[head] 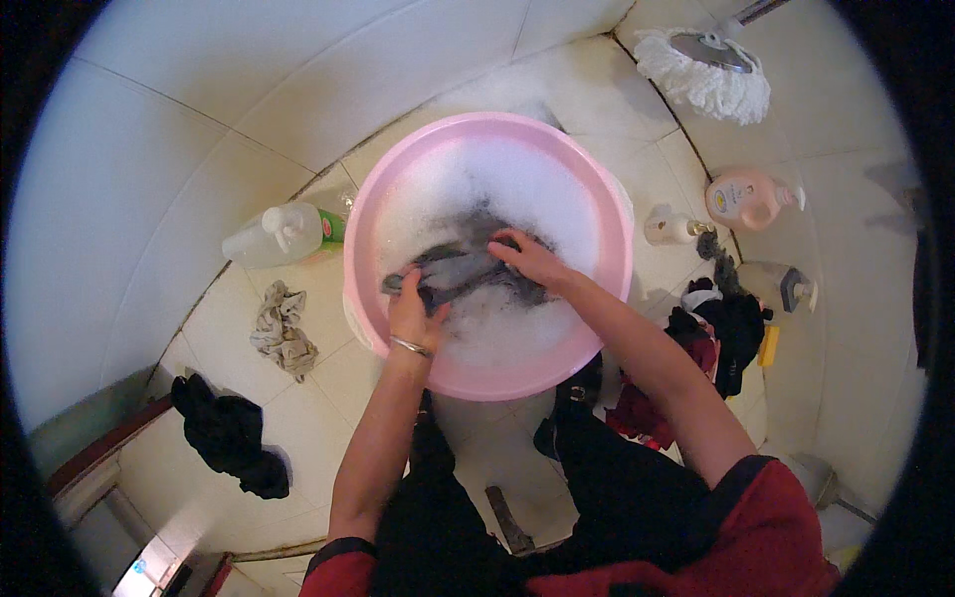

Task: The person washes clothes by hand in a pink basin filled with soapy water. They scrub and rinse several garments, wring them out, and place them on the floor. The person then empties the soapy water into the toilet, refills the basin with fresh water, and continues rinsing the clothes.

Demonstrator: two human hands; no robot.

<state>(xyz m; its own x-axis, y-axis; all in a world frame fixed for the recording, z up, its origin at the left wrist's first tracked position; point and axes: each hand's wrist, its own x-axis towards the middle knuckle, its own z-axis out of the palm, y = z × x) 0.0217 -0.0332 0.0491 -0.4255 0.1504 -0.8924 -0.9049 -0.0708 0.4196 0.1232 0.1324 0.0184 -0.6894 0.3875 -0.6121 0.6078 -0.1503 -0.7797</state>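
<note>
A pink plastic basin [485,384] full of white suds stands on the tiled floor before me. A wet dark grey cloth [466,272] lies bunched in the suds. My left hand [418,310], with a silver bangle at the wrist, grips the cloth's left end between thumb and fingers. At the cloth's upper right part, my right hand [526,257] pinches a fold with curled fingers. The middle of the cloth stretches between both hands; its lower parts are hidden in foam and dark water.
Left of the basin are a clear plastic jug [280,237], a beige crumpled cloth [285,332] and a black garment [227,436]. At right stand a pink pump bottle [746,200], a small bottle [669,228] and piled clothes [735,336]. A white mop head [705,74] is upper right.
</note>
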